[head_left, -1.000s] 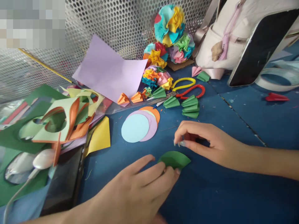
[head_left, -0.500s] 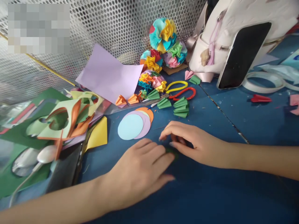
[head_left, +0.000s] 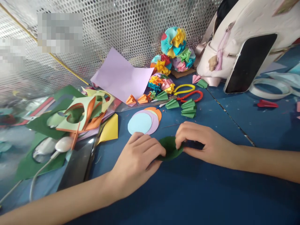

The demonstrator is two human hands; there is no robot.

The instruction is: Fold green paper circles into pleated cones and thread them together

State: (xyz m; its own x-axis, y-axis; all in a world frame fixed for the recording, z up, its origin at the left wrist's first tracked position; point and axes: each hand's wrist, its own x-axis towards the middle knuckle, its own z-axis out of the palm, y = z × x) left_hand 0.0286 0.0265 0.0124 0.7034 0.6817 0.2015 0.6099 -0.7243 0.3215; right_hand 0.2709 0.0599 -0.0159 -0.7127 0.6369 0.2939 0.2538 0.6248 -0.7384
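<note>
A dark green paper circle [head_left: 170, 148] is stretched between both hands over the blue tabletop, its surface slightly curved. My left hand [head_left: 138, 164] pinches its left edge, the thumb beneath and the fingers on top. At the opposite edge, my right hand [head_left: 199, 139] grips the paper between fingertips and thumb. Just beyond lies an overlapping stack of paper circles [head_left: 140, 123], light blue on top with lilac and orange below. Behind the right hand are folded green paper pieces [head_left: 188, 108] and scissors [head_left: 195, 96] with one yellow and one red handle.
Cut paper scraps [head_left: 77, 115] and a dark flat device [head_left: 77, 165] lie to the left. A lilac sheet [head_left: 122, 75] leans at the back beside ruffled paper balls [head_left: 173, 42]. A phone [head_left: 252, 64] stands against a pale bag [head_left: 206, 64], near a tape roll [head_left: 269, 89].
The green paper circle, mostly hidden under my fingers before, now shows between the hands, which have moved slightly apart. The camera view has shifted, so the background sits farther right.
</note>
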